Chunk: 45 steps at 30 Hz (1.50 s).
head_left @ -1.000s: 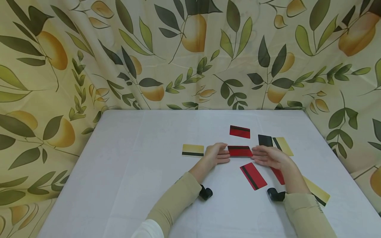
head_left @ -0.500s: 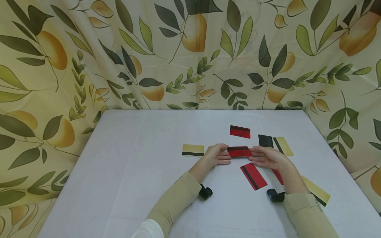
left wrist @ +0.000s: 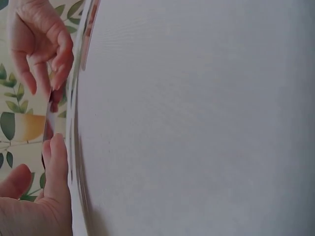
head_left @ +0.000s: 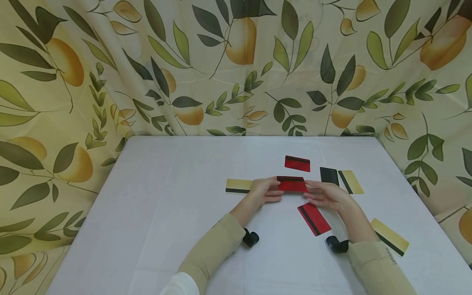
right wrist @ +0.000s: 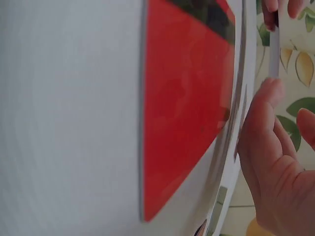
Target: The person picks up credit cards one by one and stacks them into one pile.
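A red card with a dark stripe along its far edge is carried between my two hands, raised off the table. My left hand touches its left end with extended fingers, and its thumb stands apart from the card in the left wrist view. At the right end, the fingertips of my right hand meet the card. Its thumb is also held away. Edge-on, the card shows as a thin strip spanning both sets of fingertips.
On the white table lie a gold card partly behind my left hand, a red card, a black card, a gold card, a tilted red card and a gold card. A patterned curtain hangs behind.
Both hands have moved left and slightly farther away, lifting the red card with them. A red card seen earlier below my right hand is now covered by it.
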Tool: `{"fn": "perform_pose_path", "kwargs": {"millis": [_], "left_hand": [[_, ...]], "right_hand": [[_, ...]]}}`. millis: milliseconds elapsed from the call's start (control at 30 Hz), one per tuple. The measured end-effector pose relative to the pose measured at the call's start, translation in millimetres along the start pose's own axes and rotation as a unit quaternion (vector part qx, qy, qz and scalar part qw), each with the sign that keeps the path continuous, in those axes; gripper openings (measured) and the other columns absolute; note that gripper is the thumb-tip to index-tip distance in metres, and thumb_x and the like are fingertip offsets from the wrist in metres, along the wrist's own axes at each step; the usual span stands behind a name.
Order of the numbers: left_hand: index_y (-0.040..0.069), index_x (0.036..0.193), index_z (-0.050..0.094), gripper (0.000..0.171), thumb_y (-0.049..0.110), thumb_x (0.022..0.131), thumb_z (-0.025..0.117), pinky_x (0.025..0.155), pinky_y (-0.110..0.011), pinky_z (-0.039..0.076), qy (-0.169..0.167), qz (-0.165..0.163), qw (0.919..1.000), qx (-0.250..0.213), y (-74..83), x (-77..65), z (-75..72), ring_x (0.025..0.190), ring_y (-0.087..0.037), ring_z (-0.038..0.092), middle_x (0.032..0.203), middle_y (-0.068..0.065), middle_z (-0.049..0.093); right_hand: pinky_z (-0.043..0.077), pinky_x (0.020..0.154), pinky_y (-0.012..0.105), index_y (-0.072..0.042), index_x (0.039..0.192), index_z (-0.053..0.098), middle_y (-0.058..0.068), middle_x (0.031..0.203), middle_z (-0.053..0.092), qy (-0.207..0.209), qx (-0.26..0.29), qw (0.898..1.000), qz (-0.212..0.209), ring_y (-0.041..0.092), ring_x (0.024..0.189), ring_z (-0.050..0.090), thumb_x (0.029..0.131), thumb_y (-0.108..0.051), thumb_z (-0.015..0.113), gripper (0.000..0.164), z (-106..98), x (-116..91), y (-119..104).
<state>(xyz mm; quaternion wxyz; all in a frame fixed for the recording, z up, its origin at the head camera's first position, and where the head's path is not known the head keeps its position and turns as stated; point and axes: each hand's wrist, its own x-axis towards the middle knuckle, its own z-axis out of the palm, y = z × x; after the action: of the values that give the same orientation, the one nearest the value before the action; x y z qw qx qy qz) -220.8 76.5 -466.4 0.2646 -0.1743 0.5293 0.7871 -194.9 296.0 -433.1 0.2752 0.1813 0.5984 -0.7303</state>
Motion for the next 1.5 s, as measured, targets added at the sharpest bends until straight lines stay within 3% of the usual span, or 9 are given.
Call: {"fn": "perform_pose_path", "kwargs": {"millis": [133,267,700,1500], "left_hand": [[0.008,0.12,0.061,0.039,0.004,0.081,0.064,0.068,-0.041,0.056,0.005,0.007,0.9999,0.014,1.1,0.2,-4.3,0.08,-0.027,0.068,0.11,-0.011,0.064],[0.009,0.12,0.061,0.042,0.0,0.08,0.065,0.067,-0.039,0.057,0.007,0.017,0.9998,0.011,2.9,0.5,-10.2,0.077,-0.026,0.068,0.108,-0.011,0.065],[0.013,0.122,0.06,0.045,-0.003,0.08,0.064,0.066,-0.041,0.056,0.006,0.022,0.9995,0.02,15.2,-6.3,-33.3,0.076,-0.026,0.068,0.099,-0.012,0.067],[0.015,0.124,0.059,0.048,-0.002,0.08,0.065,0.069,-0.04,0.056,0.011,0.031,0.9985,0.043,30.5,-19.4,-84.3,0.075,-0.025,0.069,0.092,-0.012,0.069]], "right_hand": [[0.052,0.085,0.03,-0.005,0.143,0.026,-0.004,0.092,0.064,-0.001,-0.002,1.0,-0.011,0.013,0.086,0.065,0.093,-0.022,0.054,0.06,6.9,0.2,1.4],[0.051,0.085,0.03,-0.003,0.146,0.016,-0.008,0.093,0.065,-0.007,0.004,1.0,-0.028,0.012,0.087,0.066,0.094,-0.017,0.053,0.065,14.6,0.0,3.1],[0.054,0.077,0.027,-0.001,0.142,0.027,-0.009,0.089,0.065,0.032,-0.009,0.998,-0.062,0.011,0.083,0.067,0.093,-0.016,0.053,0.057,45.6,2.4,9.8],[0.053,0.078,0.028,-0.008,0.136,0.044,-0.003,0.089,0.066,0.075,0.015,0.996,-0.042,0.014,0.08,0.067,0.09,-0.015,0.058,0.049,96.2,21.7,15.5]]}}
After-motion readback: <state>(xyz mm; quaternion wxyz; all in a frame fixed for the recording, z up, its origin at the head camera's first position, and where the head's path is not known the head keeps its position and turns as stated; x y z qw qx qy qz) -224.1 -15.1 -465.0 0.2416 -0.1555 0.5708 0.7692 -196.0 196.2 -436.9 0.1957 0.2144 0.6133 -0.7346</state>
